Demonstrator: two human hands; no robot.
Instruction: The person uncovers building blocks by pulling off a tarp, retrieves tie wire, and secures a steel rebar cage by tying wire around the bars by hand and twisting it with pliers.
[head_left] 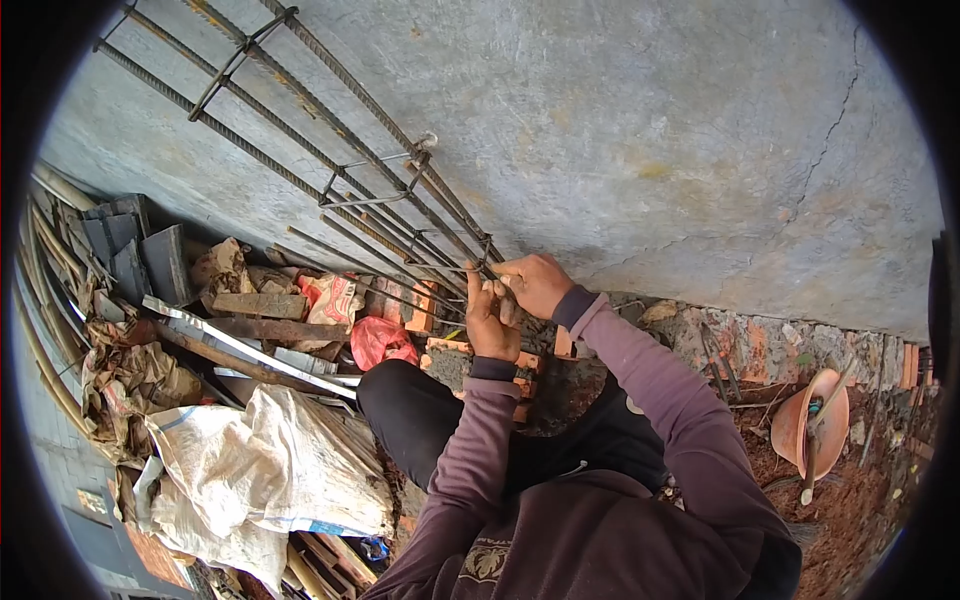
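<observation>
A long cage of ribbed steel rebar (265, 156) slants down from the upper left, close to the wall, to my two hands. My left hand (491, 325) is closed with its fingertips on a thin steel stirrup (435, 266) that crosses the bars. Just right of it, my right hand (540, 284) is pinched near the same joint; whatever lies between those fingertips is too small to make out. Another stirrup (365, 166) holds the bars farther up. Below my hands sit orange bricks (447, 362) with grey mortar on them.
A cracked grey wall (680, 140) rises ahead. On the left lie a white sack (270, 450), red plastic (383, 342), wood scraps (260, 305) and dark tiles (165, 262). An orange bowl-like container (790, 425) with a stick rests on soil at the right.
</observation>
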